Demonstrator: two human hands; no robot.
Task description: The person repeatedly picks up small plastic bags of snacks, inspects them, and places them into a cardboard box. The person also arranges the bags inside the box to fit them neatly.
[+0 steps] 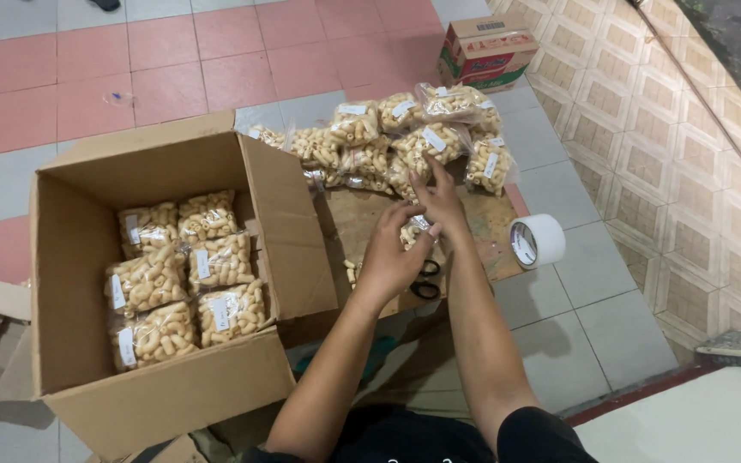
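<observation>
While both hands (413, 231) meet, open floor (593, 317) lies rightward.

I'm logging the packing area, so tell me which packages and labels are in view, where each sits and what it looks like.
Open cardboard box, left: brown, holding six clear snack bags with white labels.
Pile of clear snack bags, beyond the hands: beige puffs, white labels.
One snack bag at the left hand and right hand.
Small carton, top: red, green and tan.
Tape roll, right: white.
</observation>
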